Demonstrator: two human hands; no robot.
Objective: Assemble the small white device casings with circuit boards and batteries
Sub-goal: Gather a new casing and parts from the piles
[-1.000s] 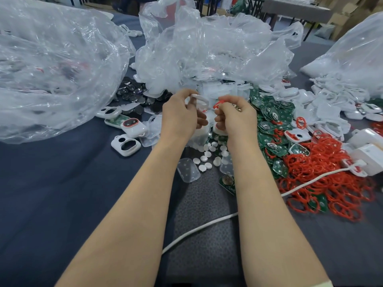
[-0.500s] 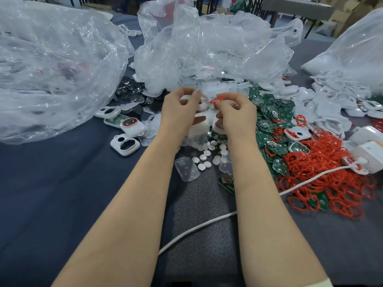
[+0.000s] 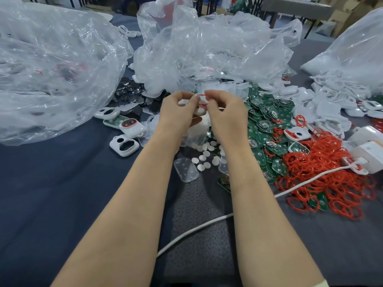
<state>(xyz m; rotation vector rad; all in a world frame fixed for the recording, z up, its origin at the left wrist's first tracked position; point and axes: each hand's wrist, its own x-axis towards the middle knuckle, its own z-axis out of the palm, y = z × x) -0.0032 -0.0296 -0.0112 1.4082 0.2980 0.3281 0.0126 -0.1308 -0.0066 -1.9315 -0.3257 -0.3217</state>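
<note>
Raised toward twelve o'clock over the table, the left hand [image 3: 178, 112] grips a small white casing [image 3: 183, 102] to steady it. The right hand [image 3: 226, 114] pinches a red sealing ring [image 3: 202, 95] against it, apparently to seat it. Green circuit boards [image 3: 267, 121] lie within reach at three o'clock.

Both arms are bare along all that shows: the left forearm [image 3: 124, 214] fills the frame toward 7 o'clock and the right forearm [image 3: 265, 214] toward 5 o'clock, each long and smooth, tapering to a slim wrist. The left hand [image 3: 178, 112] and the right hand [image 3: 226, 114], just toward 12 o'clock from the centre, are bare and slender, with one short, pale fingernail [image 3: 196, 98] showing on the left. At the frame's very edge at 5 o'clock, a narrow strip of pale cream sleeve [image 3: 323, 284] borders the right arm.
</note>
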